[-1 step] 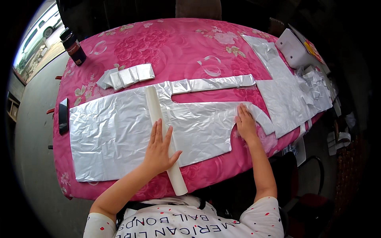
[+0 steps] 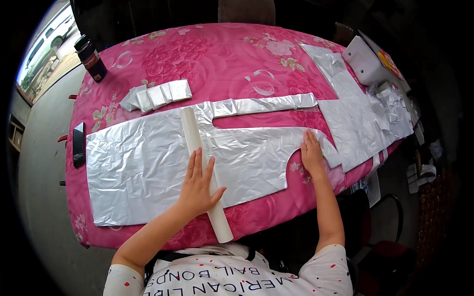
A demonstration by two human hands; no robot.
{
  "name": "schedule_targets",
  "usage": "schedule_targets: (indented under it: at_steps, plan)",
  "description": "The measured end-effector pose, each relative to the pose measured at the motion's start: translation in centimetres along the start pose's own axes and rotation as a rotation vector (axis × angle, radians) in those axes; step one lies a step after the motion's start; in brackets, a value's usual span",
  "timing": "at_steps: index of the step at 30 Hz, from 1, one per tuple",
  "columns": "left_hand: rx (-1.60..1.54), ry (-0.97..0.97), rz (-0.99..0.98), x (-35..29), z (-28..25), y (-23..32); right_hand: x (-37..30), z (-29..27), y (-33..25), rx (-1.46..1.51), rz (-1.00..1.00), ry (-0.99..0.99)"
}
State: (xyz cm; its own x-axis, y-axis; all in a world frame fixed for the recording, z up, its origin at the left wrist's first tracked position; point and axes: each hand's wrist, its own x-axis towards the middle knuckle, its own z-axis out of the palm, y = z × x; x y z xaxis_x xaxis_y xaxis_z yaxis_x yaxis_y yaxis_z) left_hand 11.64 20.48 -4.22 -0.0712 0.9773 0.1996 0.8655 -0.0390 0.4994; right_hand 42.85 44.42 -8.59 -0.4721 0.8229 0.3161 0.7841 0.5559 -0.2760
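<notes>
A thin, silvery-white plastic apron (image 2: 136, 167) lies flattened and slightly creased, one strap running straight along its far side and the other curving at the right. Across its middle, slanting toward me, rests a white tube (image 2: 219, 224) whose near end passes the apron's edge. My left hand (image 2: 194, 191) lies on the tube with fingers stretched out and thumb apart, not wrapped round it. At the right, my right hand (image 2: 312, 155) is flat, its fingertips touching the curved strap. Another plastic sheet (image 2: 353, 128) of the same kind lies just beyond that strap.
Several small folded plastic packets (image 2: 165, 93) sit beyond the apron. A dark bottle (image 2: 91, 59) stands at the far left, and a black phone-like slab (image 2: 79, 144) lies near the left edge. At the right are a white box (image 2: 363, 60) and crumpled plastic (image 2: 395, 108). A pink flowered cloth (image 2: 207, 52) covers the table.
My right hand has slid a little to the right along the curved strap. My left hand and the tube stay where they were.
</notes>
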Motion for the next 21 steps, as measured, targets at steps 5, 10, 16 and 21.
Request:
schedule_targets:
  at_steps: [5,10,16,21]
  plan:
    - [0.017,-0.012,0.01,0.7,0.3,0.4,-1.0,-1.1,5.4,-0.305,0.194,0.139]
    - [0.027,-0.01,0.012,0.5,0.3,0.2,-0.7,-2.9,1.4,-0.299,0.106,0.252]
    - [0.021,-0.005,0.012,0.6,0.4,0.3,0.8,-2.0,-2.7,-0.03,0.068,0.318]
    - [0.011,-0.013,-0.009,0.5,0.4,0.2,0.2,0.2,-2.8,0.005,-0.151,-0.03]
